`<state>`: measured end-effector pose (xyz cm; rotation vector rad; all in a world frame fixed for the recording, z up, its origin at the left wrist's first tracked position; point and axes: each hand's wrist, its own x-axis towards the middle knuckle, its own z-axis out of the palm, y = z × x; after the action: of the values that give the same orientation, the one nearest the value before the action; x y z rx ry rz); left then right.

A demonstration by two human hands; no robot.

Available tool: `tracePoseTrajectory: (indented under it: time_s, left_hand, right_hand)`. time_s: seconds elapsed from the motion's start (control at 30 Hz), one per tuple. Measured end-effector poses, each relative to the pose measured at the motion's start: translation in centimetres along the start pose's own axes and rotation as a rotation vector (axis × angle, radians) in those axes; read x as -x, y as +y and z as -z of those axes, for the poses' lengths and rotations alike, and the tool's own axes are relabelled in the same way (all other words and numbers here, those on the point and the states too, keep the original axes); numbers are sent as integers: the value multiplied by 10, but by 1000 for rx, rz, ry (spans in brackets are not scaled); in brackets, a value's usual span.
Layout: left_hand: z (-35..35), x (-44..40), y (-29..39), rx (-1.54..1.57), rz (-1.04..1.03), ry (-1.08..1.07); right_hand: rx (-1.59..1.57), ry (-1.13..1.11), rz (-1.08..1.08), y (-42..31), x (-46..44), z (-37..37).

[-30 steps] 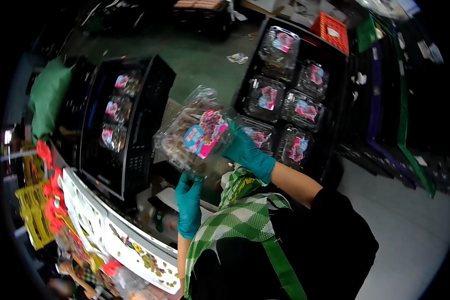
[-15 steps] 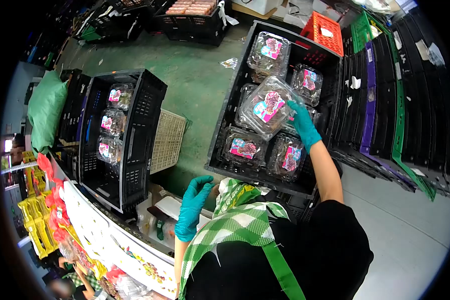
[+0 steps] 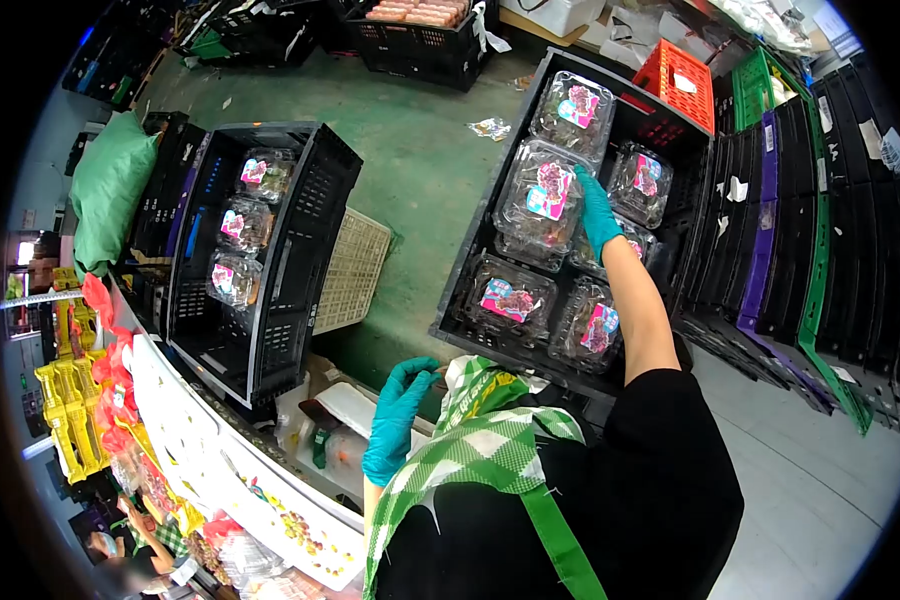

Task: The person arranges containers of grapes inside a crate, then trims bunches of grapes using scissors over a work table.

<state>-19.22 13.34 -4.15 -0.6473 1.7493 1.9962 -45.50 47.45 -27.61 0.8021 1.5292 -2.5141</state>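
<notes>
My right hand (image 3: 599, 216), in a teal glove, grips the right edge of a clear plastic clamshell (image 3: 540, 205) with a pink and blue grape label. This clamshell lies on top of another one at the left side of a black crate (image 3: 457, 262). Other labelled clamshells sit around it, such as one at the top (image 3: 573, 115), one at the right (image 3: 638, 184) and one at the lower left (image 3: 505, 297). My left hand (image 3: 395, 420), gloved alike, hovers near my green checked apron (image 3: 475, 450), fingers loosely bent and apart, with nothing visible in them.
At the left, a tilted black crate (image 3: 300, 270) holds three clamshells, beside a cream basket (image 3: 355, 270). Stacked black crates (image 3: 740, 230) rise at the right, near a red crate (image 3: 678, 85). A white table (image 3: 210, 450) with loose grapes is at lower left; another person works beyond it.
My right hand has moved the clamshell up and left in the crate, turned it straighter and lowered it onto the one beneath. My left hand has stayed near the apron. The view has shifted slightly.
</notes>
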Motion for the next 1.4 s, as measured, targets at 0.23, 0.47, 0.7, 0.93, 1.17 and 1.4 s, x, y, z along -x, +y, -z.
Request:
tracePoseTrajectory:
  time_s: [0.23, 0.47, 0.7, 0.93, 1.17, 1.4]
  left_hand:
    - [6, -7, -8, 33, 48, -8]
    - [-10, -38, -15, -31, 76, -78]
    - [-20, -78, -23, -241, 54, -102]
    - [-55, -102, -9, -279, 156, -251]
    - [-158, -172, -55, -250, 242, -777]
    - [-223, -246, -108, 231, 636, -492]
  right_hand:
    - [-105, 119, -93, 17, -1, 25]
    - [982, 588, 367, 28, 11, 136]
    - [1345, 414, 58, -32, 18, 132]
    - [1267, 1055, 47, -43, -11, 106]
    - [842, 774, -127, -45, -50, 155]
    - [350, 462, -175, -69, -23, 137]
